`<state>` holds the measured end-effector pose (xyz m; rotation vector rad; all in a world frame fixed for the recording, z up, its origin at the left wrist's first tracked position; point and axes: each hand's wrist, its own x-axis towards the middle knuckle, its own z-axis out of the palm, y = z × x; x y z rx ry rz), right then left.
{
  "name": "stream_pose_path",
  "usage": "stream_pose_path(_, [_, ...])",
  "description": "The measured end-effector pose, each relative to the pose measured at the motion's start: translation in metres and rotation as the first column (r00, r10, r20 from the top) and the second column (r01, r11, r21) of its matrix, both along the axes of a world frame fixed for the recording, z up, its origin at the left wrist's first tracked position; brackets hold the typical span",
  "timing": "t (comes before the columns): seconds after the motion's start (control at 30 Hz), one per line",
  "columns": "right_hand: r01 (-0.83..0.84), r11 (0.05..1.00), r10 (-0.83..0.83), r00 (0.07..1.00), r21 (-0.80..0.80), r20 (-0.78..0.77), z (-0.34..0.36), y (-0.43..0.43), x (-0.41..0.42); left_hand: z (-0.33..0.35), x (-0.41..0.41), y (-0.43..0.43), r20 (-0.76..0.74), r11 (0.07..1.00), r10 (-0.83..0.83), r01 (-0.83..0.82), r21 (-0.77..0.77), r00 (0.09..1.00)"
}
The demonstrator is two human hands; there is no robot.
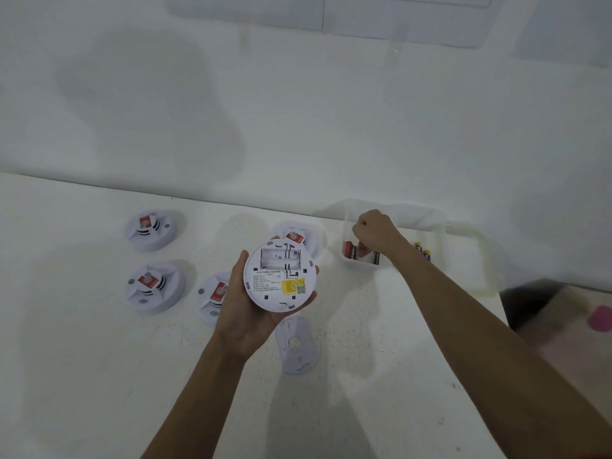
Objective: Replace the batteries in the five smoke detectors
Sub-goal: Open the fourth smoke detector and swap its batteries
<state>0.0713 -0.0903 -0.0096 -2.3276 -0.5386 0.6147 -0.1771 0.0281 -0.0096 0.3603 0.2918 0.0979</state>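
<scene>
My left hand point(243, 313) holds a white round smoke detector point(280, 276) back side up; its battery bay looks empty and a yellow label sits on it. My right hand point(372, 233) reaches into a clear plastic bin point(349, 263), fingers curled down among red-and-black batteries point(351, 250); whether it grips one is hidden. The detector's white mounting plate point(296, 346) lies on the table below my left hand. Several other detectors sit face up: far left point(150, 230), left point(152, 286), one behind my left hand point(212, 298), one behind the held detector point(298, 236).
A second clear bin point(463, 260) to the right holds purple-and-yellow batteries point(422, 250). The white table point(99, 376) ends at a white wall behind. At the far right, beyond the table's edge, lie a dark gap and a pink object point(599, 318).
</scene>
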Motion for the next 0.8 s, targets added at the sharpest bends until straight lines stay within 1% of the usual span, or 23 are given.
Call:
stream_pose_path(0.13, [-0.044,0.988,0.050,0.998,-0.148,0.036,-0.009,0.006,0.000,0.002,-0.002,0.000,-0.006,1.000,0.011,-0.011,0.000,1.000])
stream_pose_path(0.2, [-0.095,0.970,0.107,0.993,-0.223,0.041,-0.014,0.008,0.002,0.002,-0.003,0.000,-0.007,1.000,0.013,-0.013,0.009,1.000])
stream_pose_path(0.27, [-0.174,0.928,0.191,0.981,-0.330,0.018,-0.018,0.006,0.003,0.001,-0.003,0.001,-0.007,1.000,0.016,-0.016,0.017,1.000])
stream_pose_path(0.33, [-0.208,0.903,0.218,0.976,-0.375,-0.016,-0.019,0.003,0.003,0.001,-0.004,0.002,-0.007,1.000,0.017,-0.017,0.017,1.000])
stream_pose_path(0.5, [-0.225,0.919,0.247,0.969,-0.325,0.028,-0.018,0.001,0.003,-0.002,-0.005,0.004,0.000,1.000,0.018,-0.018,0.017,1.000])
stream_pose_path(0.57, [-0.231,0.927,0.246,0.969,-0.295,0.012,-0.016,-0.001,0.003,-0.004,-0.005,0.004,0.003,1.000,0.017,-0.017,0.014,1.000])
stream_pose_path(0.67, [-0.191,0.961,0.195,0.981,-0.201,0.001,-0.016,-0.003,0.001,-0.004,-0.006,0.004,0.000,1.000,0.017,-0.017,0.011,1.000])
stream_pose_path(0.8, [-0.108,0.993,0.110,0.993,-0.048,0.034,-0.014,-0.006,-0.004,-0.003,-0.007,0.005,0.011,1.000,0.015,-0.016,0.013,1.000])
